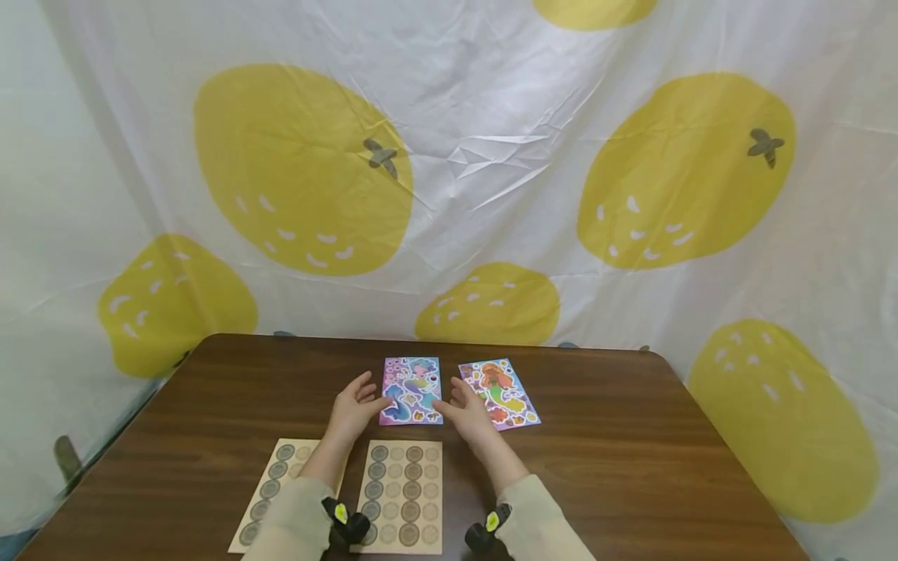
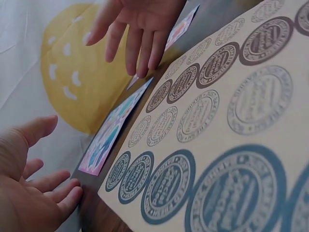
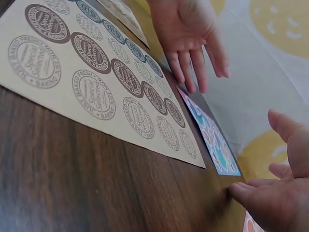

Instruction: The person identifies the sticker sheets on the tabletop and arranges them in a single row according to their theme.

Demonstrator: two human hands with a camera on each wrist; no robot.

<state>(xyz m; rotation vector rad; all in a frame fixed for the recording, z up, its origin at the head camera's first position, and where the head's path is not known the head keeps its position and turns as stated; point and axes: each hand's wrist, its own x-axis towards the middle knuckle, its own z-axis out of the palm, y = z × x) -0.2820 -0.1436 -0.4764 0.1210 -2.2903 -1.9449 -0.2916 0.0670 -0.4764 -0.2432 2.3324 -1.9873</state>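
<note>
A mermaid sticker sheet (image 1: pixel 412 386) in blue and purple lies flat at the far middle of the table. On its left side is my left hand (image 1: pixel 353 407), fingers spread and loosely bent, thumb at the sheet's edge. Opposite it, my right hand (image 1: pixel 468 411) has its thumb by the right edge, its palm facing the left hand. Whether either thumb touches the paper I cannot tell. Both wrist views show relaxed fingers with nothing gripped. Right of that sheet lies a second mermaid sheet (image 1: pixel 515 397), red-haired with a green and yellow tail, slightly turned and partly behind my right hand.
Closer to me lies a beige sheet of round "Special Selected" stickers (image 1: pixel 412 491). Another beige sheet (image 1: pixel 263 495) lies tilted left of it, partly under my left forearm. Behind the dark wooden table (image 1: pixel 631 452) hangs a white cloth (image 1: pixel 477 156) with yellow fruit.
</note>
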